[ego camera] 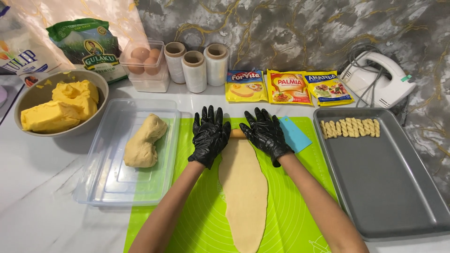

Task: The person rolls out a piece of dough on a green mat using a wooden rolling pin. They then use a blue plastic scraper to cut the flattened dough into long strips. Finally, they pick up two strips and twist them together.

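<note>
Both my hands wear black gloves and press flat on a wooden rolling pin [236, 133] at the far end of a long, thin strip of rolled dough [243, 187]. My left hand [209, 135] covers the pin's left part, my right hand [266, 133] its right part. Only a short piece of the pin shows between them. The dough strip lies on a green silicone mat [290, 206] and runs toward me.
A clear plastic tub [108, 173] at left holds a dough lump [144, 140]. A bowl of yellow butter [58, 105] sits far left. A grey tray [389, 187] at right carries several twisted dough sticks [350, 127]. A blue scraper [294, 133], sachets, eggs, film rolls and a hand mixer [379, 79] stand behind.
</note>
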